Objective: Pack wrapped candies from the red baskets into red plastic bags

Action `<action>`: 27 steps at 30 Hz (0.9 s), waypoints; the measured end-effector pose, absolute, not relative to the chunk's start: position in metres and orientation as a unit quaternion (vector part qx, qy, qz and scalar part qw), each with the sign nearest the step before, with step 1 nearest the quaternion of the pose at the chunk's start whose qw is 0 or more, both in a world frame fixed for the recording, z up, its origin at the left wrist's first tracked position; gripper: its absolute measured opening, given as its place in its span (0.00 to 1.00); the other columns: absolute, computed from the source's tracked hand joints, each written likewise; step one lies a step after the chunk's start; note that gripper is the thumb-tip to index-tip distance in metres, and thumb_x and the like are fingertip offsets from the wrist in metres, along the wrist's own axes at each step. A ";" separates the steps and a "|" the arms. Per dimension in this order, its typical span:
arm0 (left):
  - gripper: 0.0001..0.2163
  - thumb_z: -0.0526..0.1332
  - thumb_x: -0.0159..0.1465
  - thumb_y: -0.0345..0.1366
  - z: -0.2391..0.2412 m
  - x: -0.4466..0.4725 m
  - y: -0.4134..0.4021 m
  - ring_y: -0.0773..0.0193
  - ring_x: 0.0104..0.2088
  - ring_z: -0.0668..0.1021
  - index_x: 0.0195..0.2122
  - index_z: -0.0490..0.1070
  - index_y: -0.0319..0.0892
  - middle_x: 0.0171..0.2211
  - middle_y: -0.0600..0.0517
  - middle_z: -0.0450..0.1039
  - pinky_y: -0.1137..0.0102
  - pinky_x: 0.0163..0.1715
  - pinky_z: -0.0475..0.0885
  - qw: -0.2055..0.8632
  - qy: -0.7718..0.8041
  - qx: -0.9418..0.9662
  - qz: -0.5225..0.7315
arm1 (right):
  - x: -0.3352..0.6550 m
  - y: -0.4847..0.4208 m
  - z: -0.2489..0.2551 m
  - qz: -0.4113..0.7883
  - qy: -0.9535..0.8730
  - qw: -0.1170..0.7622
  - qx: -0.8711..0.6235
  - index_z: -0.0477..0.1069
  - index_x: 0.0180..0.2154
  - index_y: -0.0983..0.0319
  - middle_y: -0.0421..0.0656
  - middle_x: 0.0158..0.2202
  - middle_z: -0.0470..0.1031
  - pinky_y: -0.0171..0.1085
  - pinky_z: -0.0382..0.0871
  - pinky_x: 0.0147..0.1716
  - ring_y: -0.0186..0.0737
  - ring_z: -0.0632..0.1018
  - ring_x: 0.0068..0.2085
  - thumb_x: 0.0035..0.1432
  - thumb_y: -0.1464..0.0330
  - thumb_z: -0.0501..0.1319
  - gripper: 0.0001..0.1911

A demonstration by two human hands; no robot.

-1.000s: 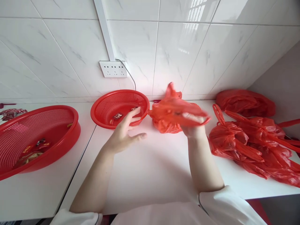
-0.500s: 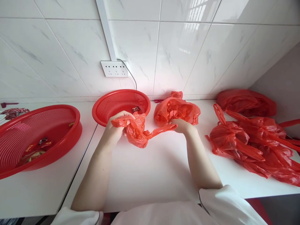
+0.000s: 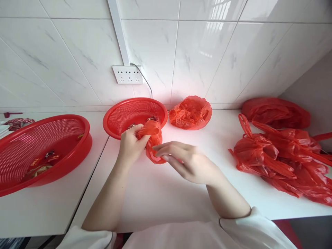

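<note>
My left hand (image 3: 132, 145) is closed around the gathered upper part of a red plastic bag (image 3: 155, 138), held above the white table. To its right is my right hand (image 3: 190, 160), with fingers stretched toward the bag's lower side and a gap between thumb and forefinger. Those fingertips overlap the bag; whether they touch it is unclear, and the hand is slightly blurred. Just behind my left hand stands a red perforated basket (image 3: 109, 121) with small dark wrapped packets (image 3: 151, 119) inside. Another red plastic bag (image 3: 192, 114) lies wide-mouthed and crumpled near the wall.
A larger red basket (image 3: 85, 138) at left contains several wrapped packets (image 3: 41, 166). Several tied red bags (image 3: 280, 159) are heaped at right, with a bundle of red plastic (image 3: 276, 112) behind. A power strip (image 3: 128, 74) with a cable is on the tiled wall.
My right hand has left the rear bag and come nearer, beside the bag in my left hand. That held bag is now bunched more upright. The rear bag sits slightly farther back.
</note>
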State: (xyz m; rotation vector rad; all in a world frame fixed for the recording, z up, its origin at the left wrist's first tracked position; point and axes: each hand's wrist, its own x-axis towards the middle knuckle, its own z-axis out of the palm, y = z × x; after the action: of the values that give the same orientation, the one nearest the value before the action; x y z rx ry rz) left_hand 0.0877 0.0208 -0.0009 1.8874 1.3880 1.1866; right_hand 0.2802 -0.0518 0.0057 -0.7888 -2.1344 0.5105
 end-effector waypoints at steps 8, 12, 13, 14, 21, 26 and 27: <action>0.12 0.54 0.65 0.38 0.004 0.089 0.013 0.70 0.22 0.62 0.25 0.58 0.43 0.21 0.57 0.57 0.74 0.22 0.60 0.305 0.498 0.662 0.470 | 0.265 -0.012 -0.033 0.112 -0.813 -0.081 -0.565 0.69 0.41 0.66 0.49 0.31 0.76 0.42 0.63 0.34 0.45 0.77 0.30 0.63 0.74 0.50 0.10; 0.11 0.54 0.65 0.35 0.005 0.088 0.013 0.69 0.22 0.60 0.25 0.57 0.43 0.21 0.57 0.56 0.74 0.21 0.58 0.275 0.507 0.668 0.470 | 0.269 -0.027 -0.015 0.093 -0.810 0.119 -0.567 0.67 0.33 0.64 0.47 0.30 0.74 0.39 0.63 0.36 0.40 0.75 0.31 0.69 0.70 0.46 0.15; 0.11 0.54 0.64 0.34 0.004 0.090 0.012 0.69 0.22 0.61 0.25 0.57 0.43 0.21 0.57 0.56 0.74 0.21 0.58 0.286 0.495 0.669 0.475 | 0.268 -0.031 -0.011 0.132 -0.816 0.190 -0.530 0.66 0.35 0.63 0.45 0.30 0.73 0.37 0.63 0.34 0.38 0.73 0.31 0.69 0.69 0.45 0.14; 0.10 0.55 0.64 0.33 0.003 0.094 0.011 0.70 0.23 0.61 0.25 0.57 0.43 0.22 0.57 0.56 0.74 0.22 0.59 0.306 0.477 0.666 0.485 | 0.267 -0.033 -0.010 0.188 -0.820 0.242 -0.483 0.65 0.36 0.61 0.43 0.31 0.72 0.35 0.63 0.32 0.36 0.72 0.30 0.69 0.69 0.45 0.13; 0.04 0.54 0.61 0.32 0.009 0.086 0.009 0.70 0.19 0.68 0.29 0.65 0.43 0.21 0.57 0.63 0.74 0.20 0.65 0.398 0.451 0.647 0.468 | 0.259 0.001 -0.041 0.368 -0.775 -0.014 -0.514 0.65 0.49 0.62 0.41 0.27 0.74 0.35 0.66 0.25 0.38 0.74 0.25 0.59 0.73 0.54 0.16; 0.15 0.60 0.56 0.37 0.034 0.035 0.004 0.62 0.26 0.77 0.46 0.70 0.49 0.33 0.52 0.75 0.69 0.24 0.73 0.220 0.593 0.706 0.317 | 0.274 0.007 -0.038 0.232 -0.767 -0.067 -0.594 0.68 0.46 0.62 0.47 0.33 0.77 0.38 0.68 0.30 0.44 0.79 0.32 0.63 0.65 0.52 0.13; 0.19 0.63 0.54 0.38 0.036 0.026 -0.009 0.59 0.32 0.79 0.49 0.69 0.51 0.39 0.51 0.75 0.67 0.29 0.74 0.162 0.590 0.726 0.313 | 0.278 0.006 -0.035 0.220 -0.772 -0.066 -0.592 0.69 0.44 0.62 0.47 0.34 0.77 0.38 0.68 0.30 0.44 0.79 0.33 0.62 0.64 0.53 0.12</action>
State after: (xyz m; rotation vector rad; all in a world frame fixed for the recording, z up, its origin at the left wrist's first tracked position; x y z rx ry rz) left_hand 0.0256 -0.0090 0.0362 2.0715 1.6849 0.8940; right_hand 0.2779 0.0063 -0.0354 -1.9422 -2.5344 0.7227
